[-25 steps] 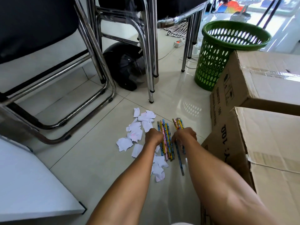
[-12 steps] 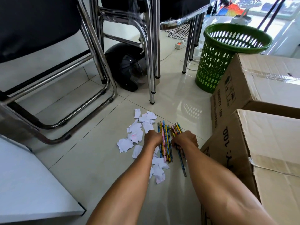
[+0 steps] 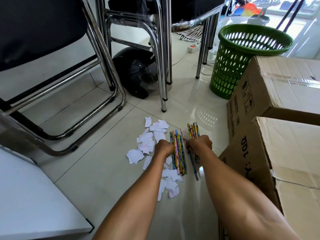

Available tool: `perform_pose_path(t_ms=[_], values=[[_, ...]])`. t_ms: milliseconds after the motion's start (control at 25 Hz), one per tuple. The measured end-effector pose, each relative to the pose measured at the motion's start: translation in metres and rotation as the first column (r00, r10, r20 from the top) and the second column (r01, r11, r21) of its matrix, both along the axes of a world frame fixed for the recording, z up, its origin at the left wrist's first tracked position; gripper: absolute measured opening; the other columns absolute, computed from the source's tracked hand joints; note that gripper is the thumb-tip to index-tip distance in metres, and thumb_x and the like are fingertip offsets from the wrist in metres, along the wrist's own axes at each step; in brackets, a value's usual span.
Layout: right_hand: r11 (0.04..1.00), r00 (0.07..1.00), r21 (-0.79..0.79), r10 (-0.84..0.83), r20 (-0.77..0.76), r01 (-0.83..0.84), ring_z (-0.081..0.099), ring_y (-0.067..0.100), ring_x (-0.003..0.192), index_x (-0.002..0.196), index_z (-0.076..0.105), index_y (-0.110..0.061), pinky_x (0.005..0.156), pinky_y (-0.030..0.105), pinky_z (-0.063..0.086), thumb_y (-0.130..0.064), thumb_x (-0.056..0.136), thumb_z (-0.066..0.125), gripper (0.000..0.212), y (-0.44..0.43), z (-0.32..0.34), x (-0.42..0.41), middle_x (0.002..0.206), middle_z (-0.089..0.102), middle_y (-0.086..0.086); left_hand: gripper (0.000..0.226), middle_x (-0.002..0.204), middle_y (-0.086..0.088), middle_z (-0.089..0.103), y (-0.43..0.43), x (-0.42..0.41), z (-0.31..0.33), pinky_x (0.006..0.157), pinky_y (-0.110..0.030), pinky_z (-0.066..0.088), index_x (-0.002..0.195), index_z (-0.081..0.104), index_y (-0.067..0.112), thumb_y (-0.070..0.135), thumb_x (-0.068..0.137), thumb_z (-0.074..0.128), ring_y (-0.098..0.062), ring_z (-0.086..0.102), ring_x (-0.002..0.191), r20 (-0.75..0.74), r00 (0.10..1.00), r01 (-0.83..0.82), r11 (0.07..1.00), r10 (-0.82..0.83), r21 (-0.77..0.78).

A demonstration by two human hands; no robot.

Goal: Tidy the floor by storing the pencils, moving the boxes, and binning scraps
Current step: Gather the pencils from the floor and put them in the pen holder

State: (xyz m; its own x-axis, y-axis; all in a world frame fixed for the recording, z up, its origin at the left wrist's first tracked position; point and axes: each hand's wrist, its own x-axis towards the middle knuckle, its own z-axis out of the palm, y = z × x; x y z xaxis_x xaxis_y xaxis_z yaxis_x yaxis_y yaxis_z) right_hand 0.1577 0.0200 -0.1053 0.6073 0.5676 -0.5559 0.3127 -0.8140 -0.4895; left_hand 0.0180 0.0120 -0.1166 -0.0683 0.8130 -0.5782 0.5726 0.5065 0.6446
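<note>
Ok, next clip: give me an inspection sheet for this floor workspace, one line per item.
Surface: glossy tiled floor.
Job's things: pencils lying bunched; paper scraps scattered left of them; two boxes stacked at right; green bin beyond, upright.
Clutter: black helmet under the chairs.
Hands: left hand and right hand both down on the pencils, fingers curled.
Cables: power strip and white cords behind the bin.
Surroundings: white board at lower left.
</note>
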Motion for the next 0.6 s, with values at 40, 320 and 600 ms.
perform_pose_path(t_ms=[40,320,600], values=[[0.998,0.999,0.047,-0.041,-0.032,0.042,0.067,0.02,0.066,0.086,0.072,-0.005,0.058,0.026,0.054,-0.021,0.061,0.086,0.033,0.001,-0.001,0.0,0.076,0.07,0.006,0.031,0.11,-0.022,0.068,0.0,-0.001,0.0,0.066,-0.028,0.044,0.103,0.066,-0.003,0.022,0.093,0.051,-0.034,0.066,0.098,0.009,1.0,0.002,1.0,-0.002,-0.004],[0.994,0.996,0.056,0.091,-0.008,-0.09,0.062,0.023,0.075,0.072,0.052,-0.012,0.056,0.027,0.048,-0.044,0.043,0.098,0.063,-0.001,0.007,-0.027,0.077,0.056,0.003,0.03,0.113,-0.023,0.069,0.006,0.0,0.0,0.09,-0.042,0.057,0.103,0.063,-0.006,0.012,0.092,0.042,-0.033,0.069,0.099,0.237,0.947,-0.201,0.976,0.215,-0.082],[0.99,0.982,0.009,0.14,0.125,-0.142,0.068,0.025,0.095,0.097,0.066,-0.016,0.066,0.027,0.048,-0.032,0.053,0.089,0.052,0.002,0.001,-0.034,0.104,0.068,0.006,0.038,0.103,-0.027,0.068,0.004,0.016,0.013,0.072,-0.038,0.054,0.108,0.054,-0.006,0.01,0.084,0.03,-0.035,0.067,0.081,0.395,0.834,-0.309,0.92,0.384,-0.241]])
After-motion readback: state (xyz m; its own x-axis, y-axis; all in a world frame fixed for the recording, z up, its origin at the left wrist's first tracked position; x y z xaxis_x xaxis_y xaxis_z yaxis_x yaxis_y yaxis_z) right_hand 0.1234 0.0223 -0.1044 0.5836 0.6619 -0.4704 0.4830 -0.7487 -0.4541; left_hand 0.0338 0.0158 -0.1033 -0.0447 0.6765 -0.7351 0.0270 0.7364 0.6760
